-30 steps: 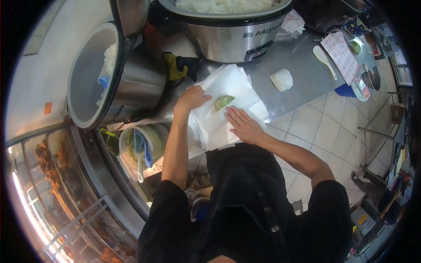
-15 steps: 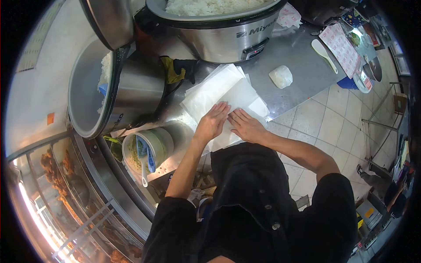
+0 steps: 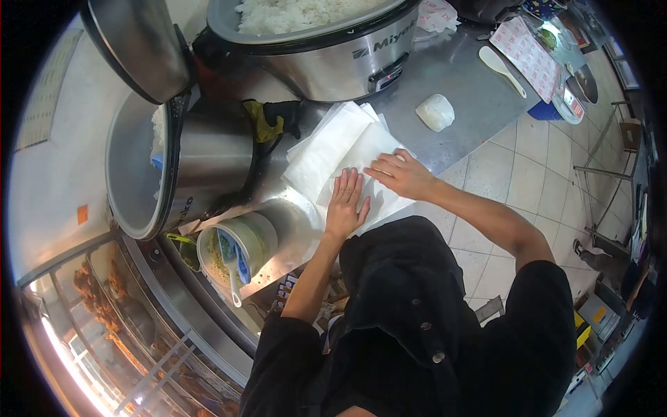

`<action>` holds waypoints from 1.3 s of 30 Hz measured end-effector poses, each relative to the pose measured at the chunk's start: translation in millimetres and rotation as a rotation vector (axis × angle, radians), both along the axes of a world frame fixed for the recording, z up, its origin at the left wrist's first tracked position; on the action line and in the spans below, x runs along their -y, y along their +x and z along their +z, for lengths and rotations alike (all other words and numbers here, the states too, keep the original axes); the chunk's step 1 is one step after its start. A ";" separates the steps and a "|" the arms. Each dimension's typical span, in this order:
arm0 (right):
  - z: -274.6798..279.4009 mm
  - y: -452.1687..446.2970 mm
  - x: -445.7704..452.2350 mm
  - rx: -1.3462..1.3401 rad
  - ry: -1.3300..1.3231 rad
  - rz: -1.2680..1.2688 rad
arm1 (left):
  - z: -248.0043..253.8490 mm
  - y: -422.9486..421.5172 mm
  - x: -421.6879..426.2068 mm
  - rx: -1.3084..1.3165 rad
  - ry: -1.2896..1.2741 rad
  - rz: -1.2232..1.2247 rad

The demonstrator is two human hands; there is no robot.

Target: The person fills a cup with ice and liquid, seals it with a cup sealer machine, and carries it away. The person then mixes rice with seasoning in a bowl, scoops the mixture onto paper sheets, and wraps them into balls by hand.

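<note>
A stack of white paper sheets (image 3: pixel 326 149) lies on the metal table, its upper sheet folded over. My left hand (image 3: pixel 345 207) rests on the folded paper with its fingers stretched out. Just right of it, my right hand (image 3: pixel 399 174) touches the paper's right part, its fingers bent; whether it pinches an edge is too small to tell. The green rice portion is hidden under paper and hands. A white wrapped bundle (image 3: pixel 435 112) sits on the table to the right of the stack.
Large rice cookers stand at the back (image 3: pixel 316 66) and left (image 3: pixel 212 156), the left one with a raised lid. A tub (image 3: pixel 260 240) with green food and a spoon is at the lower left. A white paddle (image 3: pixel 501 69) lies at the right.
The green portion, visible a second ago, is now covered by folded paper. My left hand has come from the paper's left edge onto the fold; my right hand has shifted, bending its fingers.
</note>
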State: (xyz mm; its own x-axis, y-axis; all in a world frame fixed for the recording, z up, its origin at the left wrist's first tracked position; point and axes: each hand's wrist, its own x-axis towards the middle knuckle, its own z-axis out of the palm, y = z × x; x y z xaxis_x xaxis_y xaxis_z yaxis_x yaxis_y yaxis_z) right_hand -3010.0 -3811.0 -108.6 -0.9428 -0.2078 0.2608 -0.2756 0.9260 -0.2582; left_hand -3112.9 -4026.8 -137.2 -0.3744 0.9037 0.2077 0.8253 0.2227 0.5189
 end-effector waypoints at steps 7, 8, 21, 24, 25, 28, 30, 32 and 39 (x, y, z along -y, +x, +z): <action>-63.1 -19.1 -28.8 -0.030 -0.077 0.083 | -27.0 16.5 28.4 0.071 0.144 0.221; -65.1 -20.3 -30.1 -0.034 -0.131 0.068 | -31.0 20.4 34.5 0.096 0.154 0.300; -12.8 -100.9 -37.1 0.294 -0.047 0.127 | 3.0 -50.1 -3.9 0.329 -0.119 0.567; -41.1 -90.2 -38.2 0.258 0.023 0.202 | -22.3 -33.4 14.5 0.215 0.021 0.439; -56.3 -80.4 -36.4 0.247 0.023 0.188 | -27.5 -23.7 17.3 0.118 0.093 0.386; -75.7 -44.4 -12.7 0.026 0.126 0.010 | -19.7 -8.5 10.9 -0.152 0.147 0.329; -65.7 -35.5 0.1 0.079 0.142 -0.061 | -17.1 -7.5 8.1 -0.095 0.069 0.370; -51.0 -30.9 8.7 0.156 0.164 -0.124 | -15.9 -12.8 5.0 -0.024 -0.030 0.421; -48.6 -19.7 4.8 0.260 -0.171 -0.137 | -6.5 -74.1 -12.4 1.467 -0.310 0.609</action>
State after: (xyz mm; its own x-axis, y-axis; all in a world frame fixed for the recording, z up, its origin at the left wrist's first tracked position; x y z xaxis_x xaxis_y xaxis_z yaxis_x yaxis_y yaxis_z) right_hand -3029.7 -3815.7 -157.2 -0.9984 -0.0490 0.0283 -0.0565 0.8872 -0.4580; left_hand -3187.0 -4014.4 -143.6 -0.3752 0.4916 -0.7859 -0.5598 0.5556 0.6148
